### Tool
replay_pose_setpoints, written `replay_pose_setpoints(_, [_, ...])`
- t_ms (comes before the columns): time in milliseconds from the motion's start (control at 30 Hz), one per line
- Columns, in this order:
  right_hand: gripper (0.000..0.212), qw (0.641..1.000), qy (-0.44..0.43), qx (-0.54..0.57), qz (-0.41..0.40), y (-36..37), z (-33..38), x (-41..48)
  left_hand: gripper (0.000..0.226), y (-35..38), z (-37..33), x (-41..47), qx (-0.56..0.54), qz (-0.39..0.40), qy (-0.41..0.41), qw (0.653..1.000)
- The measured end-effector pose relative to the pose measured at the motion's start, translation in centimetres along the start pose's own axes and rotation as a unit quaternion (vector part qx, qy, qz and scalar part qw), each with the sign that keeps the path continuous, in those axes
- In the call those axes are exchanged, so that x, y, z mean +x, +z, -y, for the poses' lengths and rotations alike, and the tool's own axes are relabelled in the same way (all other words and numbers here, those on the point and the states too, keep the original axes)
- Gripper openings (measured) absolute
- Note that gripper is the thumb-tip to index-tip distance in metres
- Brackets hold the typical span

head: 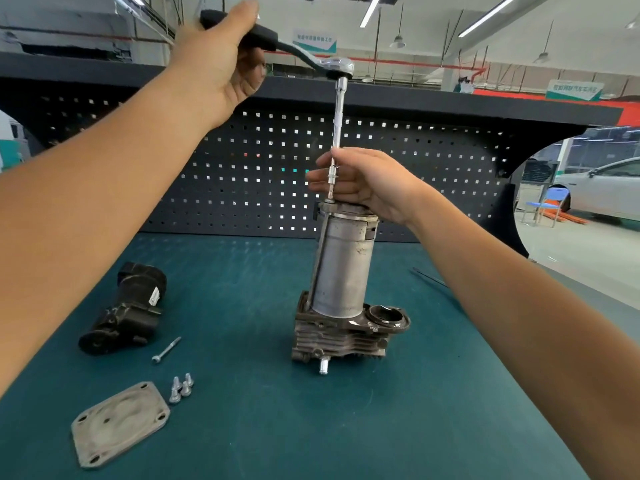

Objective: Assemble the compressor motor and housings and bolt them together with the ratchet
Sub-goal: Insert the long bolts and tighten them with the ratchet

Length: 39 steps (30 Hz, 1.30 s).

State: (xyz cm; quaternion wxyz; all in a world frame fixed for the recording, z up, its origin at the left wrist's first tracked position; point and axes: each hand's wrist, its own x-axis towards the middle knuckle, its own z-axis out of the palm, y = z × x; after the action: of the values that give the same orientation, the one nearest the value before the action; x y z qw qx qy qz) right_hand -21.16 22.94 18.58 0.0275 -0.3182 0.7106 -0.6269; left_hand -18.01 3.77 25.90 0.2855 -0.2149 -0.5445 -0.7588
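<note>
Ratchet point(334, 65) in L hand point(218, 60); extension point(337, 126), R hand point(367, 183)

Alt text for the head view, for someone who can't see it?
Left hand grips a ratchet whose long extension runs down to the top of the upright compressor motor; right hand holds the extension. A cover plate and loose bolts lie nearby.
</note>
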Motion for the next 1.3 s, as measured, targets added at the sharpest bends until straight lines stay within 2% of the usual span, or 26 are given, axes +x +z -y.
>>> replay_pose_setpoints(200, [0.016, 1.0, -0.015, -0.001, 0.012, -0.1, -0.2, -0.1, 0.019, -0.2, 0.4, -0.5, 0.012, 0.013, -0.023, 1.0])
replay_pose_setpoints(367, [0.015, 1.0, -0.017, 0.003, 0.017, -0.1, -0.3, -0.1, 0.01, -0.8, 2.4, -3.0, 0.132, 0.042, -0.072, 0.988])
replay_pose_setpoints(433, [0.015, 1.0, -0.019, 0.012, 0.016, 0.0, -0.3, 0.0, 0.007, -2.0, 5.0, -5.6, 0.278, 0.101, -0.083, 0.952])
replay_pose_setpoints(500, [0.014, 0.999, -0.022, 0.022, 0.016, 0.0, -0.3, 0.0, 0.004, -3.2, 8.5, -8.7, 0.438, 0.207, -0.104, 0.869])
replay_pose_setpoints(567, [0.014, 0.999, -0.024, 0.026, 0.016, 0.0, -0.3, -0.1, 0.014, -3.8, 11.7, -11.5, 0.528, 0.271, -0.113, 0.797])
replay_pose_setpoints(600, [0.015, 0.999, -0.025, 0.027, 0.017, 0.0, -0.3, -0.2, 0.018, -3.9, 12.9, -12.4, 0.543, 0.268, -0.114, 0.787])
replay_pose_setpoints(733, [0.015, 0.999, -0.029, 0.026, 0.012, 0.1, -0.3, -0.4, 0.019, -4.0, 14.9, -13.9, 0.54, 0.205, -0.103, 0.81])
replay_pose_setpoints(867, [0.015, 0.999, -0.035, 0.021, 0.004, 0.4, -0.2, -0.4, 0.016, -4.1, 15.4, -14.4, 0.532, 0.176, -0.07, 0.825])
replay_pose_setpoints(1000, [0.015, 0.999, -0.037, 0.022, -0.001, 0.4, -0.2, -0.4, 0.014, -4.1, 15.6, -14.5, 0.513, 0.17, -0.058, 0.839])
replay_pose_setpoints(1300, [0.016, 0.996, -0.041, 0.074, -0.01, 0.3, -0.2, -0.5, 0.009, -4.0, 15.4, -14.3, 0.5, 0.169, -0.052, 0.848])
